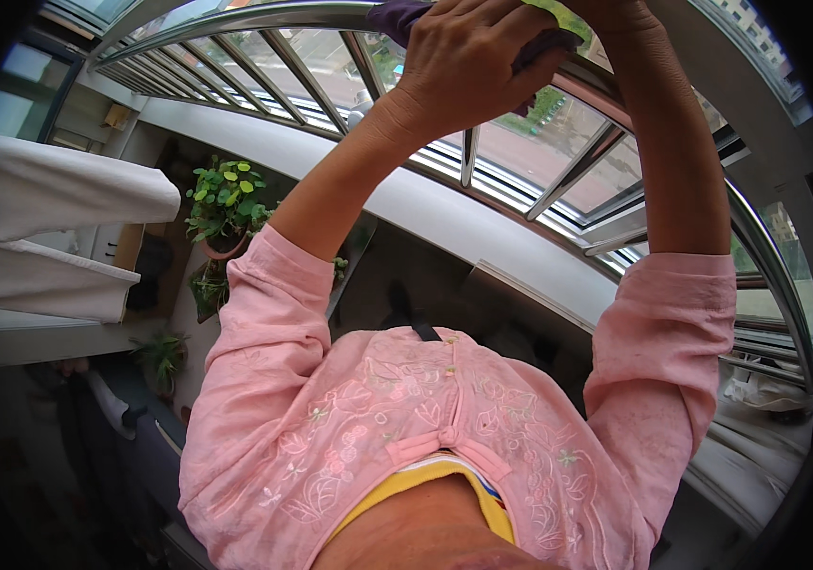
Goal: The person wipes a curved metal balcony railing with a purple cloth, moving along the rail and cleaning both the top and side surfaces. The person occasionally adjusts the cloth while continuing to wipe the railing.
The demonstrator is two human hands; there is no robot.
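Observation:
My left hand (477,60) is closed around a dark purple cloth (399,20) wrapped over the top of a shiny metal railing (292,16). Folds of the cloth show on both sides of the hand. At the top edge of the view, my right hand (602,8) is mostly cut off. Only its wrist end shows, near the rail, and its fingers are hidden. Below the top rail run several upright metal bars (289,75), with window glass behind them.
A white sill (406,196) runs below the bars. Potted plants (224,203) stand at the left, beside pale hanging trousers (57,192). White fabric (755,456) lies at the lower right. Outside the window are pavement and greenery.

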